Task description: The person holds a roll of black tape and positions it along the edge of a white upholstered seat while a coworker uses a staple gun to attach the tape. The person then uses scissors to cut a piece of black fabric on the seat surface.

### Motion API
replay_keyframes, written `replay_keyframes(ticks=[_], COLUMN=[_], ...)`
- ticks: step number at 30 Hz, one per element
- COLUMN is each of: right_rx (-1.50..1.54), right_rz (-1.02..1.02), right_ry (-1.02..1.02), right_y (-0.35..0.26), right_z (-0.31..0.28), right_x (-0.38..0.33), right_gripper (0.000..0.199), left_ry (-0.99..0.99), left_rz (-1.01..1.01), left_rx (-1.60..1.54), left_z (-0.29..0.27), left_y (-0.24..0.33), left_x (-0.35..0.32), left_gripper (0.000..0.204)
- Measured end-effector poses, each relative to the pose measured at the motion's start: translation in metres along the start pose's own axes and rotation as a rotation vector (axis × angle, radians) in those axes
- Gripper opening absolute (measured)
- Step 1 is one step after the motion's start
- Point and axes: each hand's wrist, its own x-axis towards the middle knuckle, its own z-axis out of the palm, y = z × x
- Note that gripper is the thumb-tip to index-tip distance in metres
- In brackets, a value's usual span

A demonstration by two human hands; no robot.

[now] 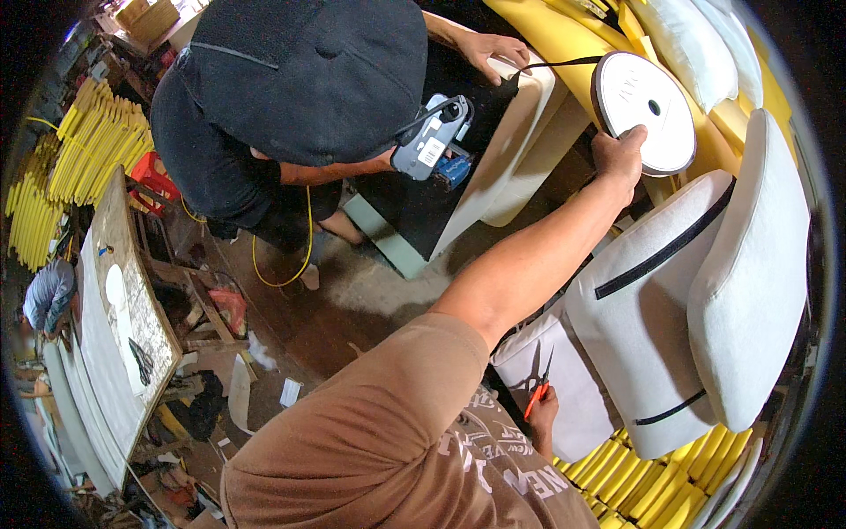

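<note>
My left hand (621,159) is closed on the rim of a large white reel (648,106) with dark edges. From the reel a black strap (564,63) runs left to the edge of a pale panel covered in black cloth (405,207). There a co-worker's hand (490,55) presses near the strap's end. My right hand (544,420), low beside my torso, grips scissors (538,388) with orange handles, blades pointing up. A co-worker in a black cap (317,70) bends over the panel. Their other hand is partly hidden beside a blue tool (453,171).
Light grey padded cushions (749,291) with black strips stand at the right, above stacked yellow foam pieces (643,480). More yellow foam (97,145) is piled far left, near a worktable (110,291) bearing dark shears (140,360). A yellow hose (282,284) loops across the floor.
</note>
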Motion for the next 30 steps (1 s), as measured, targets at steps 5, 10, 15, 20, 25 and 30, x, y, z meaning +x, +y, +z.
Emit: replay_keyframes(ticks=[5, 10, 15, 20, 25, 30], right_rx=[-0.168, -0.093, -0.115, -0.192, -0.17, -0.177], right_rz=[0.11, 0.103, 0.129, 0.146, 0.104, 0.111], right_ry=[-0.033, -0.02, -0.052, -0.03, -0.01, 0.008], right_y=[-0.039, -0.033, -0.044, -0.049, -0.054, -0.056], right_z=[0.003, 0.01, 0.008, 0.011, 0.009, 0.012], right_x=[0.0, 0.001, 0.004, 0.003, -0.001, 0.0], right_gripper=[0.015, 0.023, 0.024, 0.022, 0.019, 0.018], left_ry=[0.019, 0.005, -0.018, -0.051, -0.052, -0.041], left_rz=[0.01, 0.009, -0.012, 0.019, 0.031, 0.061], left_rx=[0.012, 0.002, -0.003, -0.067, -0.043, -0.041], left_z=[-0.001, -0.001, -0.001, -0.003, -0.002, -0.004], left_y=[0.0, 0.001, 0.004, -0.002, 0.0, -0.008], left_x=[0.003, 0.003, 0.003, 0.011, 0.003, 0.01], left_gripper=[0.034, 0.035, 0.037, 0.04, 0.039, 0.038])
